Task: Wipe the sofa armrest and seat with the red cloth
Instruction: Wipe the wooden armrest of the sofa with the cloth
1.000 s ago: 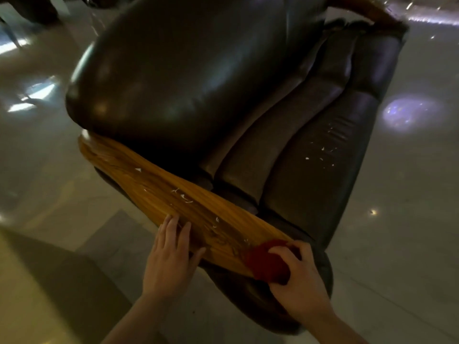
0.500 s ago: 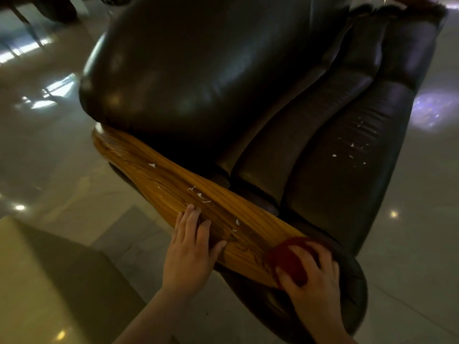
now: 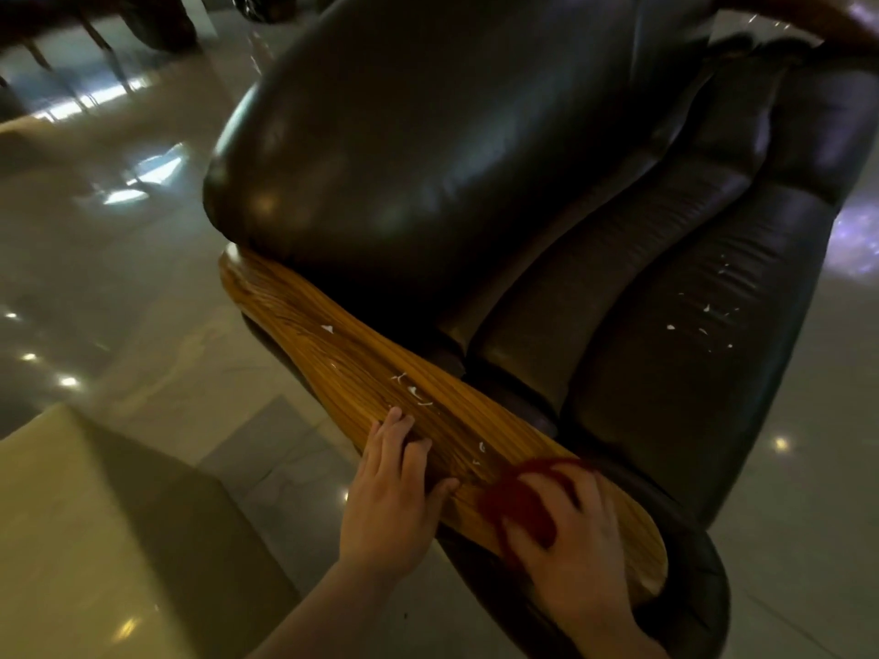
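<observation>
A dark leather sofa fills the view, with a wooden armrest running from the backrest toward me. White specks lie along the armrest's middle. My right hand presses a bunched red cloth onto the near part of the armrest, fingers spread over it. My left hand lies flat on the wood just left of the cloth, holding nothing. The seat cushion beyond the armrest carries several white specks near its right side.
The sofa's rounded backrest bulges above the armrest. Glossy tiled floor surrounds the sofa. A pale boxy surface stands at lower left. Dark chair legs show at the top left.
My right hand has slid the red cloth up along the armrest from its near tip toward my left hand. The view has shifted, so the sofa sits further right in frame.
</observation>
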